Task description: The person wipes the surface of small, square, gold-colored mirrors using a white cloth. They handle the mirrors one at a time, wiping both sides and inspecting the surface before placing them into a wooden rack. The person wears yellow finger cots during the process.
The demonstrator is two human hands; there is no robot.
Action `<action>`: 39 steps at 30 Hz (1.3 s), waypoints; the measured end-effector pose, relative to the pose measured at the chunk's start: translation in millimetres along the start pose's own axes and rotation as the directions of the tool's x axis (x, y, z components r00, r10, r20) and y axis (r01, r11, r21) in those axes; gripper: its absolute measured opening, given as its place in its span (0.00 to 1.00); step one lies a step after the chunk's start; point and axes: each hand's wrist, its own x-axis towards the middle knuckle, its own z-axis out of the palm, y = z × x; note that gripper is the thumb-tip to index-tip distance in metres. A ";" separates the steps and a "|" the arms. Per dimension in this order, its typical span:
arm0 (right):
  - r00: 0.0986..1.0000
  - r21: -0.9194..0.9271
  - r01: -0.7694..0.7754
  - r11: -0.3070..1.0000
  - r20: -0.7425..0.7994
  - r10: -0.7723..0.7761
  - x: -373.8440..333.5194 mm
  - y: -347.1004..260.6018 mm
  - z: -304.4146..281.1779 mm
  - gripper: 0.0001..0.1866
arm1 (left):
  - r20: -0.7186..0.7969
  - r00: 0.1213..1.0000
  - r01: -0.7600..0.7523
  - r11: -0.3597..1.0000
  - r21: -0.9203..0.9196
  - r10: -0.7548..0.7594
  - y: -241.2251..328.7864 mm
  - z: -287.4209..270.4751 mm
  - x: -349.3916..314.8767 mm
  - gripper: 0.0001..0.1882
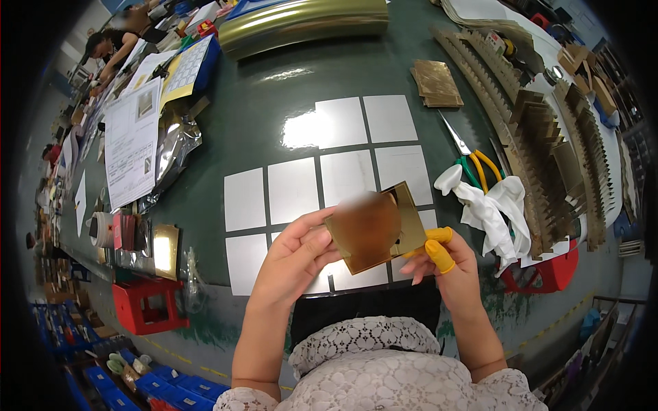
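A square, mirror-like gold plate (412, 220) is held tilted in front of me, above the near edge of the green table. My left hand (291, 257) grips its left edge between thumb and fingers. On the right edge, my right hand (452, 264) pinches the plate with two fingertips in yellow finger cots; its other fingers are partly curled below. Underneath, several white square sheets (293, 190) lie in rows on the table, some partly hidden by the plate and hands. A blurred patch covers part of the plate's shiny surface.
Right of the sheets lie scissors (458, 135), a crumpled white cloth (490, 216) and stacked gold plates (436, 83), beside long toothed racks (548, 157). A gold roll (305, 27) lies at the back. Papers (132, 147) are at left, red stools (147, 301) below; a person (110, 48) works far left.
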 end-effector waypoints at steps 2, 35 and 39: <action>1.000 -0.017 0.012 1.000 0.005 -0.012 -0.9 -1.0 -0.2 0.12 | 0.005 1.000 0.011 1.000 -0.011 -0.011 -1.4 -2.3 1.4 0.21; 1.000 0.021 0.001 1.000 0.031 -0.002 -5.9 -6.5 1.1 0.15 | 0.052 0.998 0.025 0.997 -0.071 -0.022 -1.9 -4.1 0.3 0.21; 0.999 0.026 0.009 1.000 0.032 -0.010 -7.0 -5.3 0.9 0.15 | 0.051 0.998 0.033 0.996 -0.088 -0.028 -4.2 -5.1 1.6 0.21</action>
